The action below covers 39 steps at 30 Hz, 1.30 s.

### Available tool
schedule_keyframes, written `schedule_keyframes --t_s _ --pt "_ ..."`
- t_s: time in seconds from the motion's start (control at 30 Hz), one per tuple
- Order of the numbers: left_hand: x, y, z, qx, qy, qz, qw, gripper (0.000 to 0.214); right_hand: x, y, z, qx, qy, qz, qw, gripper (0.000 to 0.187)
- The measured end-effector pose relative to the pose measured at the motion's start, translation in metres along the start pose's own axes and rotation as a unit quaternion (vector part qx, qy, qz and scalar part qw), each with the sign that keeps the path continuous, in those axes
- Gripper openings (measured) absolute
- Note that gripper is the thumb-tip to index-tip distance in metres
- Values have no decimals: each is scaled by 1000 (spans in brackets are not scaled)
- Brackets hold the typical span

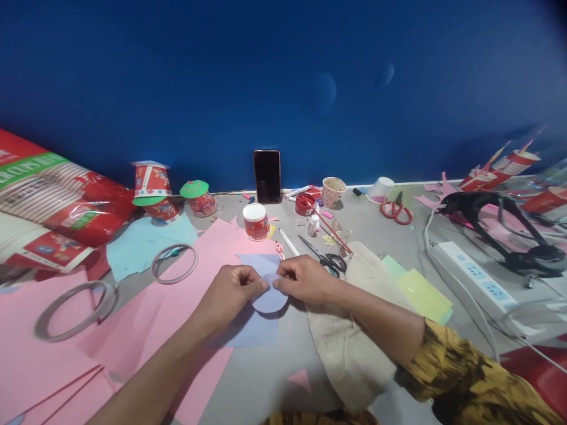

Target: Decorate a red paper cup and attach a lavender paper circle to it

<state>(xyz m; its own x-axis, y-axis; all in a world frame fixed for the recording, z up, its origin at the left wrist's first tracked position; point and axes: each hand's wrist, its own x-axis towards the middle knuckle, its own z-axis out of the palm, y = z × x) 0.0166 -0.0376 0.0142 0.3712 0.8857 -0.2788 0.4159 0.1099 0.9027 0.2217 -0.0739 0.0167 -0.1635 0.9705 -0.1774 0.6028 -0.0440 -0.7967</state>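
Observation:
A round lavender paper disc [269,301] is pinched at its upper part between my two hands. My left hand [234,292] grips its left side with thumb and forefinger, and my right hand [305,280] does the same on the right. Below the disc lies a lavender paper sheet [261,333], partly over a large pink sheet [212,251]. Just beyond my hands stands a short red-and-white paper cup [256,223]. Black-handled scissors [328,258] and a white marker [289,242] rest past my right hand.
Tape rolls [174,264] lie on the left, near stacked decorated cups [153,192] and a bag of paper cups [57,189]. A phone [267,177] leans against the blue wall. Beige cloth [354,348], red-handled scissors [396,211] and a power strip [481,283] with cables occupy the right.

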Motion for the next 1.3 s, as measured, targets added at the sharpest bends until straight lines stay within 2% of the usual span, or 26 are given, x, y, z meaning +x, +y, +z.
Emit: schedule_keyframes --t_s 0.2,0.4,0.53,0.67,1.03,1.3 --pt "0 -3 -1 0 -12 1 1000 39 0 -1 -1 -7 -6 3 1000 21" --pt "0 -5 0 19 -43 5 999 33 -3 -3 2 56 -8 7 998 3" --pt "0 -3 0 27 -56 26 998 29 -2 2 5 64 2 -14 998 7" --pt "0 -3 -3 58 -57 48 995 27 1 8 7 77 19 0 997 8" --pt "2 0 -1 67 -53 38 996 31 -2 -2 4 30 4 0 1000 4" --pt "0 -2 1 48 -49 38 997 27 3 1 12 49 27 -28 998 13"
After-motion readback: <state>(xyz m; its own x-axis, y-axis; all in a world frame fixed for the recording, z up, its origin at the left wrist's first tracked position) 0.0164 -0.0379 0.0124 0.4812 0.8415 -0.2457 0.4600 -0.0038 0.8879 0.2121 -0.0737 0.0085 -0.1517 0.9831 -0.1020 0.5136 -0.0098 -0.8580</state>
